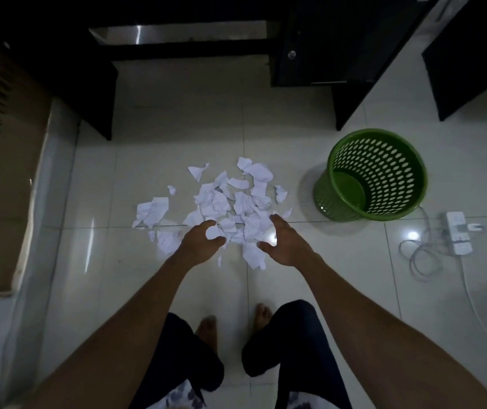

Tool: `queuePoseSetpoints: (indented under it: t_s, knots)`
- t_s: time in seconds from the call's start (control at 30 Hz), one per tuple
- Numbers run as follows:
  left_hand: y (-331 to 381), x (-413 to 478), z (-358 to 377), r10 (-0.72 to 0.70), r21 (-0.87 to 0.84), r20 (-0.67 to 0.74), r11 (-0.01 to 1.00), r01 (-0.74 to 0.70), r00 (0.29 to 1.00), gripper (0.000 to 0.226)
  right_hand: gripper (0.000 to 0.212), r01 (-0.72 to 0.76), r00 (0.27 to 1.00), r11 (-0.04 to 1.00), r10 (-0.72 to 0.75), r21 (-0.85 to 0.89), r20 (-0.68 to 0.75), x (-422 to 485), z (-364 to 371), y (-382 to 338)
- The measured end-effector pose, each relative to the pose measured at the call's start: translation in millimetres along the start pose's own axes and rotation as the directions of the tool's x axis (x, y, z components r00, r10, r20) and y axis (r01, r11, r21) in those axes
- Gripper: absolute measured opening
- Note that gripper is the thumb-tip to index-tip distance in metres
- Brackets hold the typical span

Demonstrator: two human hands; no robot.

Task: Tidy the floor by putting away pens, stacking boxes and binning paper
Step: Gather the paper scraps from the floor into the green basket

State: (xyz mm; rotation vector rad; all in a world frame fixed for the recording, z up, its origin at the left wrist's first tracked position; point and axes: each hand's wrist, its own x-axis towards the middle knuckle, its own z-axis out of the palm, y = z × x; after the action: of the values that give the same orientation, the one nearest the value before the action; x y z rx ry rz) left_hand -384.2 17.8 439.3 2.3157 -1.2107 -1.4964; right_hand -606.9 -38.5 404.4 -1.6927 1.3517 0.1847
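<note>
Two outstretched arms hold left hand [199, 242] and right hand [285, 245] cupped, ungripping, over paper scraps [221, 202].

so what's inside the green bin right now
No paper shows inside the green perforated wastebasket: only its bare bottom and hole-dotted inner wall. The inside of its left wall is hidden behind the rim. The torn paper scraps lie on the floor beside it.

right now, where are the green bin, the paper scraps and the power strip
green bin [384, 172], head view, inner wall
paper scraps [221, 202], head view, middle of the pile
power strip [456, 231], head view, white body
</note>
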Motion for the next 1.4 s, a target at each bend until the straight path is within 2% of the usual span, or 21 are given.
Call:
queuePoseSetpoints:
  t_s: [0.4, 0.73, 0.93, 1.4]
  knots:
    - [-87.0, 157.7, 88.3, 0.022, 0.001, -0.025, 1.000, -0.022, 0.999, 0.060, 0.097, -0.005, 1.000, 0.999, 0.003, -0.047, -0.031, 135.9, 100.2, 106.4]
    - [-137.5, 249.2, 137.7, 0.081, 0.073, -0.052, 0.994, -0.078, 0.995, 0.061, 0.112, 0.032, 0.999, 0.990, -0.035, -0.138, -0.019, 213.6, 158.4, 153.4]
    - [-154.0, 270.8, 150.9, 0.085, 0.069, -0.066, 0.994, -0.081, 0.994, 0.064, 0.121, 0.023, 1.000, 0.981, -0.021, -0.192, 0.013, 235.6, 172.9, 164.6]
    - [-140.2, 266.2, 121.8, 0.121, 0.055, -0.134, 0.992, -0.115, 0.984, 0.063, 0.121, 0.080, 0.996, 0.981, -0.083, -0.177, -0.011, 239.2, 157.7, 147.6]
